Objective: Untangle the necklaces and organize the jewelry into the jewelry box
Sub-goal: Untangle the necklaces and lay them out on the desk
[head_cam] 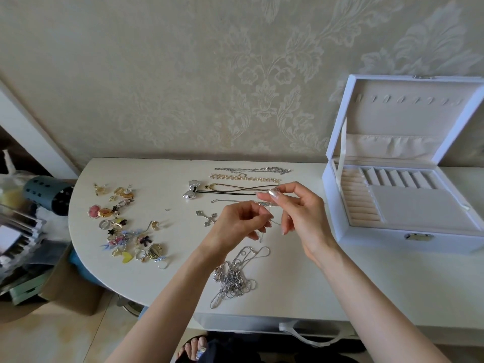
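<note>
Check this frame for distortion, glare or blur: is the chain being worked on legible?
Head view: wide-angle distortion slants the sides of the jewelry box; light is soft, shadows faint, no strong glare; the thin chain pinched between left hand and right hand almost vanishes against the pale table, while the tangled necklaces are readable.

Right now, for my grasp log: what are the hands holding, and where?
A thin silver chain, pinched along its length: left hand lower, right hand higher. Whether at a clasp is too fine to tell.
</note>
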